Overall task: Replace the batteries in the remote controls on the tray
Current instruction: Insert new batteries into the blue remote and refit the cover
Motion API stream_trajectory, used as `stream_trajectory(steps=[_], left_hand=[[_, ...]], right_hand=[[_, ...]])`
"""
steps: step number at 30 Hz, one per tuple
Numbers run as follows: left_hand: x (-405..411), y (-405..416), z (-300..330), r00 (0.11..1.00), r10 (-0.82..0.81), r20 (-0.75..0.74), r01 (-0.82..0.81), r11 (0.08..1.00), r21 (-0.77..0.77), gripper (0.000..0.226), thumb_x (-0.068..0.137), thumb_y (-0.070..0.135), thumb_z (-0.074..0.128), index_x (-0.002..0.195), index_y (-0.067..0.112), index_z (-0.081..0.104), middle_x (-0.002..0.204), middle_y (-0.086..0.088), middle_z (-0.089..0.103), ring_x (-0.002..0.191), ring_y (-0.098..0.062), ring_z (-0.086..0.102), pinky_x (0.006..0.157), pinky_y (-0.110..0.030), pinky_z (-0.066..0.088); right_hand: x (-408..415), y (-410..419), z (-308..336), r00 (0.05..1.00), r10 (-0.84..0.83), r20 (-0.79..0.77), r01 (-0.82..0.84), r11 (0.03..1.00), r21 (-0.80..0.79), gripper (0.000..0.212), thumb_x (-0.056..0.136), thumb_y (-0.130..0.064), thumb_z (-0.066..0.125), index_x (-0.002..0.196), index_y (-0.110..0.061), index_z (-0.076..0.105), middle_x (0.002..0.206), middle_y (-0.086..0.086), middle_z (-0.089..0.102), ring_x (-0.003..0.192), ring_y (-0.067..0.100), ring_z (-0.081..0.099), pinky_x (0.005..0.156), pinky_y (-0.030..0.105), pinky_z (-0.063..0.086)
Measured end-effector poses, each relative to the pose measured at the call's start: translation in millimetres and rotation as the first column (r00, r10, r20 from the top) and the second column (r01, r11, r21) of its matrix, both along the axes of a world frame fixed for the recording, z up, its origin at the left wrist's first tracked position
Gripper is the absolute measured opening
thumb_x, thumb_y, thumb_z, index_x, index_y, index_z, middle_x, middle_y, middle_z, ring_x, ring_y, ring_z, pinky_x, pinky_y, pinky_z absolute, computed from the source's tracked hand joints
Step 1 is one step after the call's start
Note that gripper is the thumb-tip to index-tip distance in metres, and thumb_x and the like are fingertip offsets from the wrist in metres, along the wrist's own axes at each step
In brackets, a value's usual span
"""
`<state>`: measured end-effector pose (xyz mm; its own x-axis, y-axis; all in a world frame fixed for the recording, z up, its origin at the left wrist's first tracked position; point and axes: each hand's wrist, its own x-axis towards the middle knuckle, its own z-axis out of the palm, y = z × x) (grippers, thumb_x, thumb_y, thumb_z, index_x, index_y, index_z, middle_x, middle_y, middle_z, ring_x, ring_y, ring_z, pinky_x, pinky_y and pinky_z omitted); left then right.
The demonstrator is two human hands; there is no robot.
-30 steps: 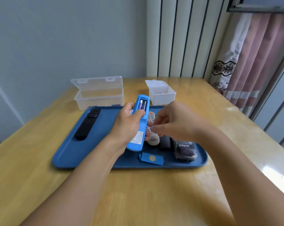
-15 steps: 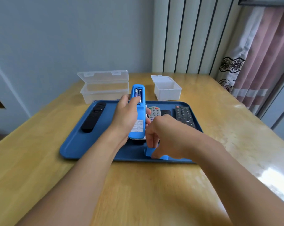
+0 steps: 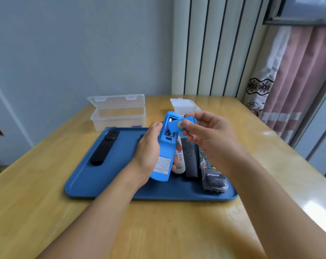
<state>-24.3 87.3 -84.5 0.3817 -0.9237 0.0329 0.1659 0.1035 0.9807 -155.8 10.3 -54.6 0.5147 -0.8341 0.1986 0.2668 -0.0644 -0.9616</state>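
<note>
My left hand [image 3: 149, 149] grips a bright blue remote [image 3: 164, 157] back side up above the blue tray [image 3: 95, 180]. Its battery bay is open at the far end, with batteries [image 3: 169, 126] showing inside. My right hand [image 3: 205, 131] pinches the blue battery cover [image 3: 179, 125], which bears a round yellow sticker, and holds it just over the open bay. On the tray lie a black remote [image 3: 104, 147] at the left, and a white remote [image 3: 179, 159], a slim black remote [image 3: 190, 157] and a plastic-wrapped black remote [image 3: 212, 176] at the right.
Two clear plastic boxes stand open behind the tray: a wide one [image 3: 118, 114] on the left and a small one [image 3: 184, 107] partly hidden by my hands. The wooden table [image 3: 46, 212] meets a wall at the back, and curtains [image 3: 298, 81] hang at the right.
My right hand picked the blue cover up from the tray's near edge and raised it to the remote's open bay. The left hand kept hold of the blue remote.
</note>
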Motion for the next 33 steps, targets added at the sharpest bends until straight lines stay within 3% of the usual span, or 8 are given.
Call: stream_trajectory(steps=[5, 10, 16, 18, 22, 26, 30, 33], left_hand=[[-0.5, 3.8, 1.8, 0.993, -0.072, 0.092, 0.072, 0.997, 0.008, 0.04, 0.109, 0.037, 0.029, 0.116, 0.007, 0.053, 0.068, -0.013, 0.065, 0.05, -0.028, 0.055, 0.047, -0.031, 0.048], [-2.0, 1.5, 0.1, 0.997, -0.045, 0.063, 0.048, 0.998, -0.041, 0.026, 0.109, 0.029, 0.031, 0.114, 0.017, 0.052, 0.068, -0.009, 0.063, 0.048, -0.026, 0.054, 0.046, -0.03, 0.047], [0.6, -0.6, -2.2, 0.992, 0.045, 0.115, -0.034, 0.995, -0.097, 0.018, 0.11, 0.029, 0.036, 0.117, 0.023, 0.051, 0.078, -0.006, 0.069, 0.051, -0.025, 0.057, 0.048, -0.032, 0.049], [-1.5, 0.0, -1.4, 0.989, 0.048, 0.141, -0.033, 0.993, -0.109, 0.018, 0.11, 0.029, 0.035, 0.118, 0.023, 0.05, 0.081, -0.006, 0.067, 0.053, -0.022, 0.058, 0.048, -0.032, 0.051], [-6.8, 1.7, -1.0, 0.984, -0.018, 0.178, 0.042, 0.99, -0.131, 0.028, 0.104, 0.042, 0.038, 0.12, 0.019, 0.044, 0.079, -0.003, 0.066, 0.058, -0.02, 0.061, 0.058, -0.037, 0.056], [-7.1, 2.5, -4.2, 0.937, -0.042, 0.345, 0.091, 0.988, -0.125, 0.047, 0.09, 0.052, 0.05, 0.128, 0.027, 0.04, 0.105, -0.01, 0.067, 0.076, -0.024, 0.066, 0.074, -0.048, 0.059], [-5.1, -0.2, -8.5, 0.917, -0.014, 0.399, 0.083, 0.984, -0.155, 0.05, 0.088, 0.05, 0.052, 0.128, 0.026, 0.037, 0.108, -0.002, 0.065, 0.082, -0.007, 0.067, 0.072, -0.028, 0.06], [-4.2, -1.9, -10.0, 0.922, -0.027, 0.386, 0.093, 0.984, -0.155, 0.052, 0.088, 0.05, 0.054, 0.129, 0.025, 0.036, 0.109, -0.005, 0.065, 0.082, -0.012, 0.068, 0.072, -0.035, 0.062]], right_hand=[[-7.5, -7.4, 3.2, 0.992, -0.042, -0.118, 0.013, 0.971, -0.24, 0.014, 0.093, -0.003, 0.065, 0.101, -0.01, 0.074, 0.074, 0.007, 0.067, 0.06, 0.011, 0.055, 0.058, 0.021, 0.051], [-1.0, 0.9, 2.1, 0.997, -0.045, -0.068, 0.047, 0.999, 0.026, 0.006, 0.087, 0.002, 0.071, 0.088, 0.0, 0.066, 0.077, 0.014, 0.074, 0.061, 0.019, 0.07, 0.061, 0.024, 0.061], [2.4, 1.5, -5.9, 0.9, -0.126, -0.416, 0.06, 0.984, -0.17, 0.023, 0.085, -0.025, 0.078, 0.086, -0.002, 0.072, 0.065, 0.002, 0.072, 0.054, 0.009, 0.061, 0.054, 0.022, 0.054], [1.1, 0.7, -3.2, 0.937, -0.045, -0.347, 0.058, 0.998, 0.026, 0.023, 0.088, -0.024, 0.075, 0.09, -0.001, 0.072, 0.064, 0.003, 0.066, 0.053, 0.008, 0.056, 0.054, 0.02, 0.051], [1.2, 3.1, -0.9, 0.997, 0.08, 0.015, -0.078, 0.891, 0.448, 0.017, 0.092, -0.014, 0.069, 0.092, 0.003, 0.069, 0.058, 0.003, 0.063, 0.052, 0.009, 0.059, 0.055, 0.015, 0.056], [3.2, 7.6, -2.1, 0.988, 0.12, 0.099, -0.152, 0.881, 0.447, 0.025, 0.091, -0.014, 0.07, 0.104, 0.008, 0.07, 0.076, 0.011, 0.072, 0.066, 0.014, 0.07, 0.062, 0.017, 0.059], [2.2, 6.4, -1.7, 0.992, 0.122, 0.033, -0.124, 0.893, 0.433, 0.019, 0.087, -0.013, 0.074, 0.096, 0.004, 0.073, 0.072, 0.009, 0.069, 0.06, 0.014, 0.067, 0.06, 0.018, 0.059], [3.7, 7.4, -2.8, 0.993, 0.102, 0.061, -0.119, 0.882, 0.456, 0.019, 0.089, -0.012, 0.072, 0.097, 0.004, 0.071, 0.068, 0.009, 0.07, 0.057, 0.012, 0.067, 0.057, 0.017, 0.058]])
